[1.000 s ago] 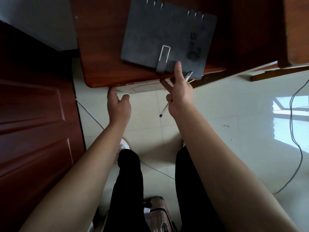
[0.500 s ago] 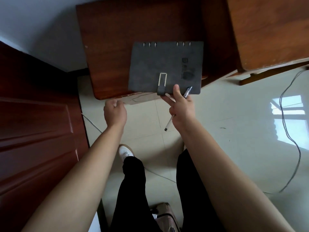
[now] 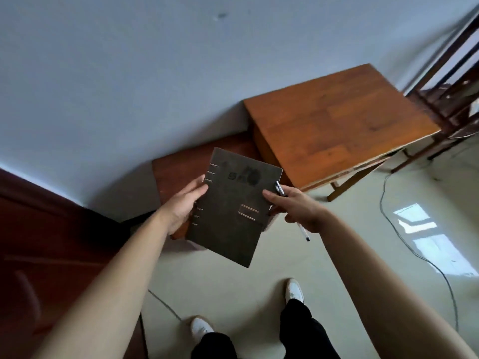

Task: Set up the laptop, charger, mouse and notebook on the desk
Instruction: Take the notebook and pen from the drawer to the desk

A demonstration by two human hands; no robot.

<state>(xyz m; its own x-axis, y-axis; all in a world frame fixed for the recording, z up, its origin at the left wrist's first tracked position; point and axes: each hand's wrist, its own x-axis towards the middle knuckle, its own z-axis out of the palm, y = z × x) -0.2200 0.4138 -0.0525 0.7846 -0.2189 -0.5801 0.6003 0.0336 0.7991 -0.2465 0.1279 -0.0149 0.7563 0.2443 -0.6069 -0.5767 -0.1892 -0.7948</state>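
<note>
Grey notebook (image 3: 233, 211) held in the air

Held before the corner of the dark counter (image 3: 173, 172), over the floor. Left hand (image 3: 181, 206) curled round the ring edge; right hand (image 3: 298, 211) pinching the opposite edge, pen (image 3: 303, 233) gripped in same hand.

Low table (image 3: 176, 174) beside lighter desk (image 3: 337, 120); cable (image 3: 381, 200) lies on floor (image 3: 233, 294).

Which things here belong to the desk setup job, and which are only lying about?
Job: notebook, gripped by left hand and right hand; pen in the right hand; probably the light wooden desk.
Lying about: dark low table, chair, floor cable, door.
</note>
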